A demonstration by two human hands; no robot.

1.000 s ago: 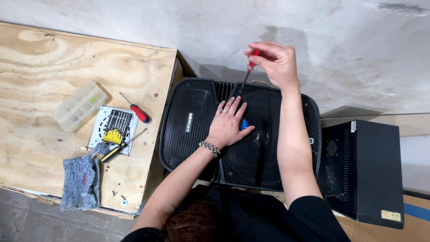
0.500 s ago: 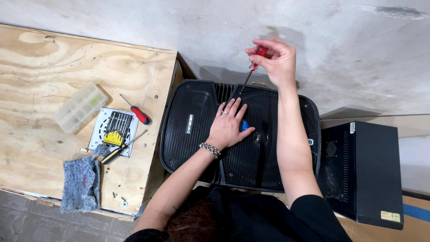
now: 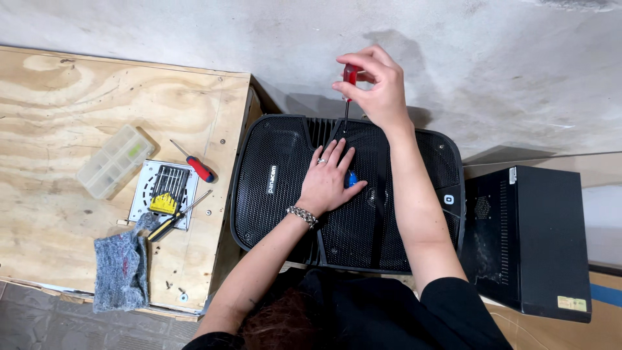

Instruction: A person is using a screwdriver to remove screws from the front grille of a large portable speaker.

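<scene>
Screwdriver is pinched in the right hand, upright over the speaker. Left hand lies flat, fingers spread. The tip should be kept square and the speaker pressed down.

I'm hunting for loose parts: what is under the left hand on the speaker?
The left hand lies flat on the speaker grille. A small blue thing peeks out beside the thumb; what it is cannot be told. The palm hides everything else beneath it.

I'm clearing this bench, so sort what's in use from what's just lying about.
In use:
right hand holding the red-handled screwdriver
left hand flat on the black mesh-fronted speaker

Lying about:
second red-handled screwdriver
clear plastic compartment box
black bit set
grey cloth
black computer case
plywood table
</scene>
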